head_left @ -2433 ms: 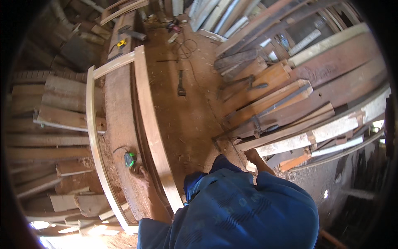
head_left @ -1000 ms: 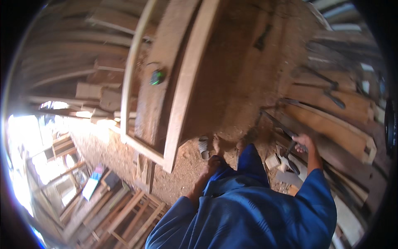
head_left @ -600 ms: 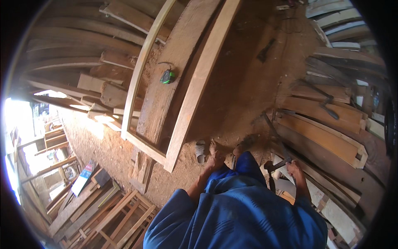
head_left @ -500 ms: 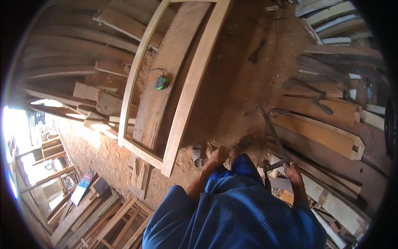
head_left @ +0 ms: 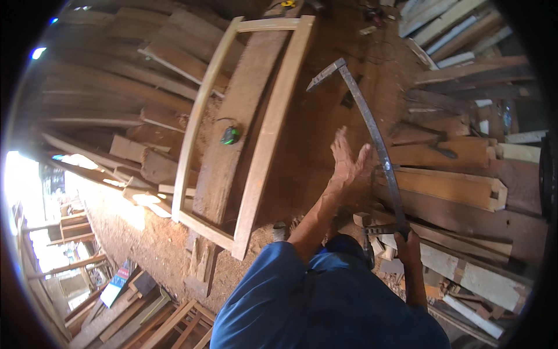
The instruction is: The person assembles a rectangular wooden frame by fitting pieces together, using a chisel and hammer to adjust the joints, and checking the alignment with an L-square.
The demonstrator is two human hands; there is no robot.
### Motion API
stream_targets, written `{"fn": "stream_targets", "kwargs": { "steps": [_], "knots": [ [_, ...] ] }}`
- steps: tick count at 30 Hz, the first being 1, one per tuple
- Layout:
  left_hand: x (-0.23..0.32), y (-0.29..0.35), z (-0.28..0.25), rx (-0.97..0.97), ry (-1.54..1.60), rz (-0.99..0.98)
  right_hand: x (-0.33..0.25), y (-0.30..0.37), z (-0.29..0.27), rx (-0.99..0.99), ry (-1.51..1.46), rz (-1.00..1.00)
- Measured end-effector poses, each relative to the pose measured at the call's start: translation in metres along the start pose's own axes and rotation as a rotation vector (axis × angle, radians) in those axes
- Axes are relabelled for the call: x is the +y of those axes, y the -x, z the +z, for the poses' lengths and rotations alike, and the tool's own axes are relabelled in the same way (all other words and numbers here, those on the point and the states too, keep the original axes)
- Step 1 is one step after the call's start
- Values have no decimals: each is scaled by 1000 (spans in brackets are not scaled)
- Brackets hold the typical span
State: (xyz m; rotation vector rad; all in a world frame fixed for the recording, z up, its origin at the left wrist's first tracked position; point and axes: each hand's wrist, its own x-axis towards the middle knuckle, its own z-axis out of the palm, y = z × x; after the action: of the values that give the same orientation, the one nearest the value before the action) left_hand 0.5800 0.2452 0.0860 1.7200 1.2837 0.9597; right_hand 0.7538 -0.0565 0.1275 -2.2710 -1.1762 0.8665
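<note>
My right hand [head_left: 408, 247] is closed around a long metal bar clamp [head_left: 381, 144] by its sliding jaw. The clamp's bar rises away from me, and its fixed jaw points left at the far end. Close to the left of the bar, my left hand [head_left: 347, 160] is raised with its fingers spread, holding nothing. To the left, a pale wooden frame [head_left: 269, 139] with a curved top rail lies over a rough plank [head_left: 247, 81]. A black and green tape measure [head_left: 230, 135] rests on that plank, inside the frame.
Stacked boards [head_left: 116, 75] fill the left side, and more boards [head_left: 447, 186] lie on the right. Another clamp [head_left: 436, 142] sits on the right-hand pile. Below the frame, the floor [head_left: 151, 250] is strewn with shavings. A yellow object [head_left: 287, 4] lies beyond the frame.
The bar clamp has been lifted, its far end swinging up and away from me. My left hand has moved from near my lap up toward the bar, its fingers now spread.
</note>
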Motion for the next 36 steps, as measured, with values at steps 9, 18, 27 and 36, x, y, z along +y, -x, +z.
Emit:
{"fn": "stream_targets", "kwargs": {
  "steps": [9, 18, 27, 36],
  "knots": [
    [-58, -41, -343, 229, -726, -194, -89, -18, 28, -460, -124, -120],
    [-195, 89, -565, 229, -44, -601, -176, -8, 150, -733, -49, -315],
    [-312, 166, -656, 410, -439, -644, -264, 19, 259, -900, 63, -406],
    [-375, 166, -698, 309, -382, -663, -256, 0, 314, -874, 204, -424]
  ]
}}
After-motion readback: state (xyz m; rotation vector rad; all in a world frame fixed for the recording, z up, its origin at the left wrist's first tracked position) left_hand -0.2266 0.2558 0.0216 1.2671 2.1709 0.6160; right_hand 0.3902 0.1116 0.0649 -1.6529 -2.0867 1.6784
